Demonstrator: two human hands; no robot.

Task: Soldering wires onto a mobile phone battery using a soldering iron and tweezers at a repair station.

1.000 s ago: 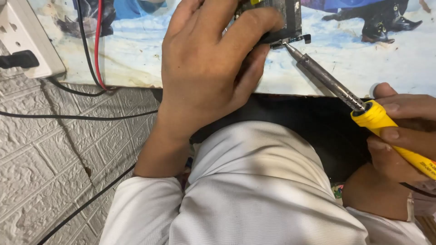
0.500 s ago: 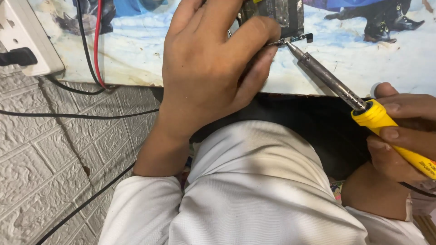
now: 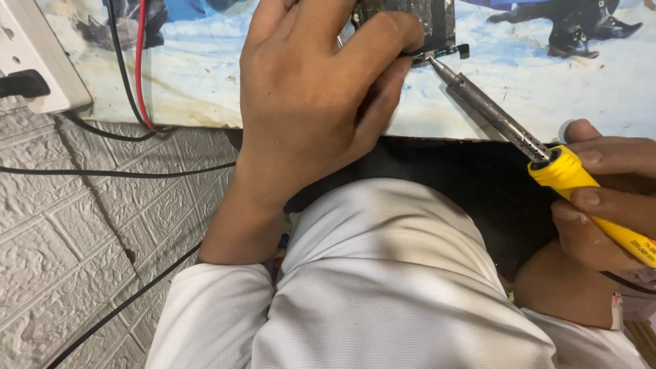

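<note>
left hand (image 3: 307,116) pinching a small dark circuit board (image 3: 417,17) flat on the table, right hand (image 3: 601,198) gripping a yellow-handled soldering iron (image 3: 540,160), tip touching the board's edge

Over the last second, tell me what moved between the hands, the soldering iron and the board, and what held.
Little moved. The left hand curled its index finger further over the dark circuit board, pressing it down. The soldering iron, in the right hand, crept slightly up, its tip staying at the board's lower edge. The yellow grip, the red and black wires and the white power strip stayed put.
</note>
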